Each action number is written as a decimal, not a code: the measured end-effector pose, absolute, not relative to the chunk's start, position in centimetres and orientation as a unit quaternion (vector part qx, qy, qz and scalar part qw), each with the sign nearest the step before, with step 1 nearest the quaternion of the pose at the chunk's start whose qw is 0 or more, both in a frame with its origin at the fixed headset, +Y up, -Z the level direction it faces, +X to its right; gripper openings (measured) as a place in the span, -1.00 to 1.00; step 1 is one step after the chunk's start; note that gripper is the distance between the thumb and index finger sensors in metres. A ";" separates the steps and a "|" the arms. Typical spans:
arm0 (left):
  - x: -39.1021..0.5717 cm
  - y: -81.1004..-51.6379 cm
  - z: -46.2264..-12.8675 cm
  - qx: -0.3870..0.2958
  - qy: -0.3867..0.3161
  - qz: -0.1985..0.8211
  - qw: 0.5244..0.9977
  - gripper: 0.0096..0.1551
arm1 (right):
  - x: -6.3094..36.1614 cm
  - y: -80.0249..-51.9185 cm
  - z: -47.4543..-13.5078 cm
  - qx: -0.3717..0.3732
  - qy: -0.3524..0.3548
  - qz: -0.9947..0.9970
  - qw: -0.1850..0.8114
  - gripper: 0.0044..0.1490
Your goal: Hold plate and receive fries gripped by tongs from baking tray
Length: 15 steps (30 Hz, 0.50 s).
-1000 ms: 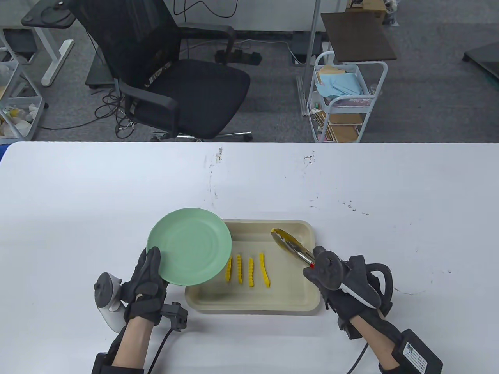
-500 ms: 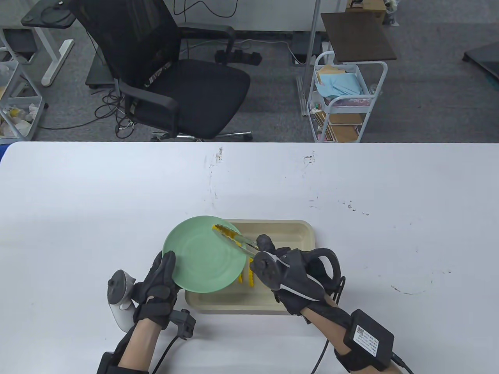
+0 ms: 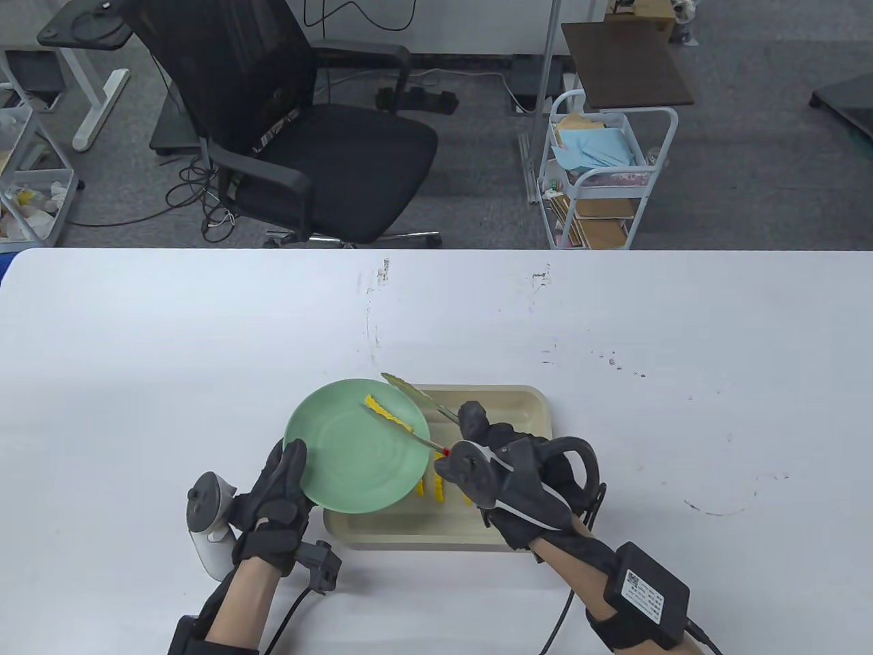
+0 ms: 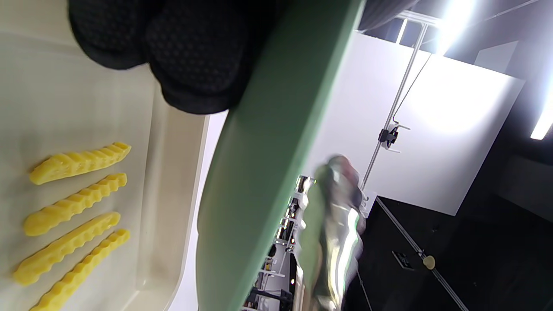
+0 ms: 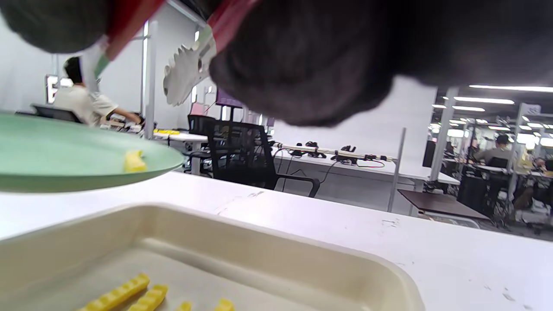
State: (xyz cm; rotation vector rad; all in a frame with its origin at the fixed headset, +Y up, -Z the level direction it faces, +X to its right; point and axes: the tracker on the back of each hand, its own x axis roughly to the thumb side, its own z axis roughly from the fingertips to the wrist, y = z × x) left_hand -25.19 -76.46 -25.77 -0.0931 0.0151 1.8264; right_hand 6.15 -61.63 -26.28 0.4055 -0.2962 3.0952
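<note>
The left hand [image 3: 276, 501] grips the near-left rim of the green plate [image 3: 341, 457], thumb on top and fingers [image 4: 190, 56] curled under it, holding the plate lifted above the left end of the beige baking tray [image 3: 525, 406]. In the right wrist view the plate [image 5: 65, 151] hangs clear above the tray [image 5: 302, 268] with the white tabletop [image 3: 170, 341] behind it.

1 crinkle-cut fry [image 3: 387, 412] lies on the far-right part of the plate, running diagonally. The right hand [image 3: 508, 471] grips the red-ended handle of the metal tongs [image 3: 416, 396], which reach out to the far left over the plate's right rim. The tong arms are spread apart: 1 arm lies just beside the fry, the other sits farther away past the plate's far edge, and neither arm pinches the fry.

In the left wrist view 4 fries [image 4: 73, 211] lie side by side on the tray floor [image 4: 52, 108], under the lifted plate [image 4: 268, 151]; the table view shows only parts of them [image 3: 436, 486] between the plate's near-right rim and the right hand. The tray sits on the tabletop near the person, right of the left hand.
</note>
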 end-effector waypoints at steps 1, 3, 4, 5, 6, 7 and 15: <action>-25.3 -76.4 -25.8 -0.037 0.008 0.792 0.610 -0.25 | 7.1 -61.5 -26.3 0.118 -0.087 0.989 0.015 0.19; -25.5 -76.4 -25.8 -0.031 0.010 0.792 0.609 -0.25 | 8.4 -61.5 -26.4 0.101 -0.069 0.992 0.027 0.23; -25.6 -76.4 -25.8 -0.027 0.012 0.793 0.609 -0.25 | 9.4 -61.6 -26.5 0.090 -0.057 0.994 0.034 0.24; -25.7 -76.4 -25.8 -0.023 0.015 0.793 0.608 -0.25 | 10.6 -61.9 -26.6 0.078 -0.048 0.995 0.044 0.25; -25.8 -76.4 -25.8 -0.019 0.017 0.793 0.608 -0.25 | 11.5 -62.2 -26.7 0.068 -0.036 0.996 0.047 0.25; -25.9 -76.4 -25.8 -0.016 0.018 0.793 0.609 -0.25 | 12.2 -62.6 -26.8 0.059 -0.014 0.997 0.042 0.25; -26.3 -76.4 -25.8 -0.009 0.024 0.794 0.608 -0.25 | 15.3 -67.7 -26.4 0.056 0.136 0.989 0.022 0.21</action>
